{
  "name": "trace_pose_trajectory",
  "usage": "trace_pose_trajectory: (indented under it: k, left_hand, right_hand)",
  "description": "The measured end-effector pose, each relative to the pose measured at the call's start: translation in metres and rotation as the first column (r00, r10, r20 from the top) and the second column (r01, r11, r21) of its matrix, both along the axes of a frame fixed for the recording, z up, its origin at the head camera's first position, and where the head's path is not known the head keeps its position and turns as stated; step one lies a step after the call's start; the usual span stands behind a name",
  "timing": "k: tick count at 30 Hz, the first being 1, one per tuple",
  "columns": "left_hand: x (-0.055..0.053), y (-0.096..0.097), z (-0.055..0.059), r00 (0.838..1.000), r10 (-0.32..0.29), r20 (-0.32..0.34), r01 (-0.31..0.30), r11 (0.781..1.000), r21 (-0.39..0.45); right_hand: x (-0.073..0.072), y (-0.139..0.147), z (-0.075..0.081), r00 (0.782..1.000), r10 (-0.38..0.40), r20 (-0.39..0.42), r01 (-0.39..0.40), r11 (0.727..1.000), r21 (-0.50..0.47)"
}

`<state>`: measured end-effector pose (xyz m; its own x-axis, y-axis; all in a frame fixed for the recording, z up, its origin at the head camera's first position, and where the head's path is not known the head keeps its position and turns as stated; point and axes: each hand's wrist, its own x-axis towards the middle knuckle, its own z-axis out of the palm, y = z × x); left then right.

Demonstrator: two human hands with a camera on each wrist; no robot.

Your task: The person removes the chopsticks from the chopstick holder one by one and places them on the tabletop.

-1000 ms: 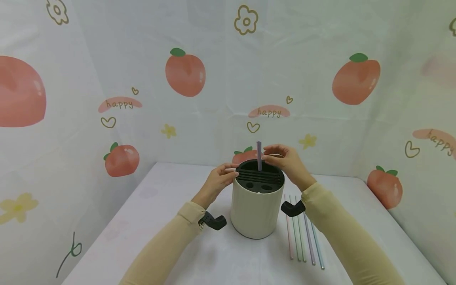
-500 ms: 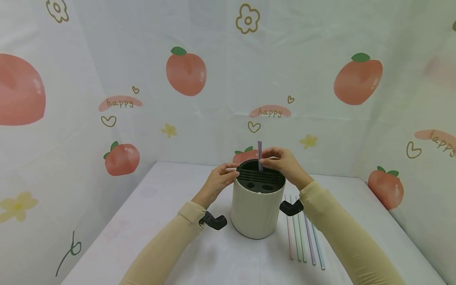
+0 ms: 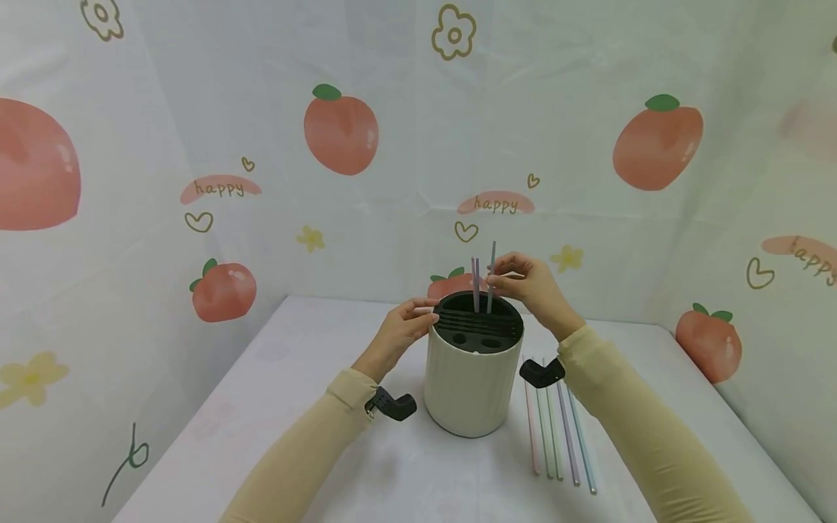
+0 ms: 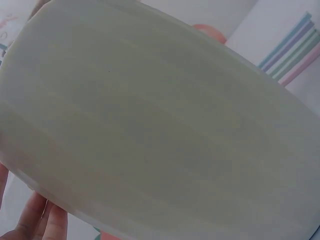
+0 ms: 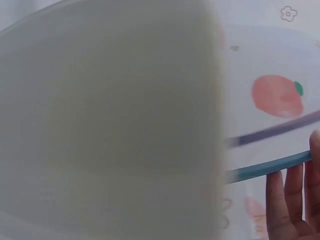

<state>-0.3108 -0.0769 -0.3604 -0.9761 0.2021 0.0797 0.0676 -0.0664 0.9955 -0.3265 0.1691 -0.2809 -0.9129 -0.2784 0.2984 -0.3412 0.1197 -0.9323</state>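
Observation:
A cream-white cylindrical holder (image 3: 469, 392) with a black slotted insert (image 3: 477, 327) stands upright on the table. My left hand (image 3: 401, 330) touches its left side at the rim, thumb toward the front and fingers mostly straight. With thumb and fingertips, my right hand (image 3: 526, 283) pinches a thin blue stick (image 5: 270, 167), straw-like, above the back right of the holder. The stick's lower end is down in the large rear opening. Just left of it, purple sticks (image 3: 475, 280) stand up from the same opening. The holder's wall fills most of both wrist views.
Several thin sticks (image 3: 577, 443) in pink, green, purple and blue lie side by side on the white-covered table (image 3: 327, 450), right of the holder. A white cloth (image 3: 405, 240) printed with peaches hangs behind and at the sides.
My right hand has moved from the purple sticks slightly up and right. It now holds a blue stick, which rises higher than the purple ones. The left hand stays at the holder.

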Motion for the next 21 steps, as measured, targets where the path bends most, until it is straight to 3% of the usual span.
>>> trace_pose_trajectory:
  k: [2,5,9,12,15,19,21]
  left_hand:
    - [0.000,0.000,0.000,1.000,-0.004,0.000,0.004,1.000,0.005]
    - [0.009,0.000,0.010,1.000,-0.018,0.003,0.018,1.000,0.002]
    - [0.019,-0.001,0.022,0.999,-0.034,0.009,0.034,0.999,-0.007]
    - [0.011,-0.002,0.016,0.999,-0.037,0.016,0.037,0.999,-0.010]
    - [0.002,-0.002,0.006,0.999,-0.031,0.018,0.031,0.999,-0.012]
    - [-0.002,-0.001,0.000,1.000,-0.012,0.010,0.012,1.000,-0.013]
    - [-0.001,-0.001,-0.001,1.000,-0.005,0.005,0.005,1.000,-0.011]
  right_hand:
    - [0.002,0.003,0.009,1.000,0.003,-0.015,-0.003,0.999,-0.040]
    - [0.005,0.008,0.025,0.999,0.003,-0.046,-0.010,0.990,-0.142]
    - [0.011,0.016,0.049,0.994,-0.016,-0.103,-0.020,0.941,-0.338]
    - [0.013,0.024,0.063,0.986,-0.044,-0.160,-0.038,0.877,-0.479]
    - [0.016,0.035,0.076,0.978,-0.097,-0.187,-0.038,0.793,-0.609]
    - [0.021,0.053,0.089,0.974,-0.177,-0.141,0.017,0.677,-0.735]
    - [0.023,0.064,0.090,0.975,-0.196,-0.101,0.051,0.645,-0.762]
